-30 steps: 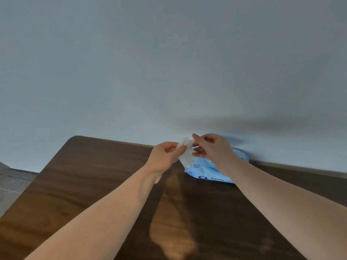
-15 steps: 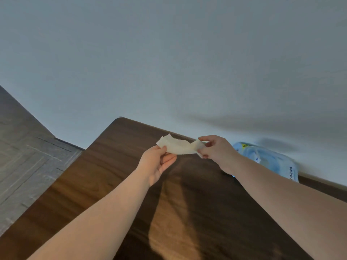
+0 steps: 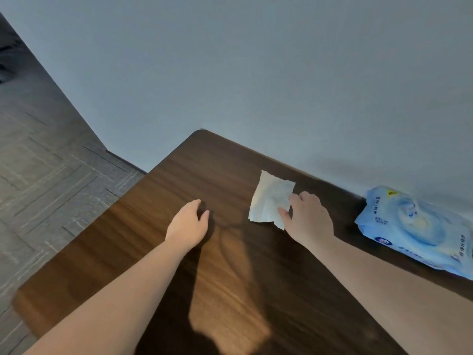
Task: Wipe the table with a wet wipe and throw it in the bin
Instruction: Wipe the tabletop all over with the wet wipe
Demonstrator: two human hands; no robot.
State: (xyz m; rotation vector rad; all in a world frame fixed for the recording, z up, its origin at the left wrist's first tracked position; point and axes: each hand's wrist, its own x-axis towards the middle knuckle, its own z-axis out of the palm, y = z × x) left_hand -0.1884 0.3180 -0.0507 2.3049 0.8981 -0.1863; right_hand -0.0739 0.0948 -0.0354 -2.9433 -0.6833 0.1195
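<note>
A white wet wipe (image 3: 271, 198) lies spread flat on the dark wooden table (image 3: 194, 175), near its far edge. My right hand (image 3: 308, 219) rests on the wipe's near right corner, fingers pressing it onto the wood. My left hand (image 3: 188, 225) hovers just above the table to the left of the wipe, fingers loosely curled and holding nothing. No bin is in view.
A light blue pack of wet wipes (image 3: 419, 230) lies at the right, against the grey wall (image 3: 256, 73). The table's left edge and rounded far corner drop off to a grey patterned floor (image 3: 43, 170).
Both hands held the wipe stretched in the air; now it lies flat on the table under my right hand, and my left hand has let go. The view has swung left.
</note>
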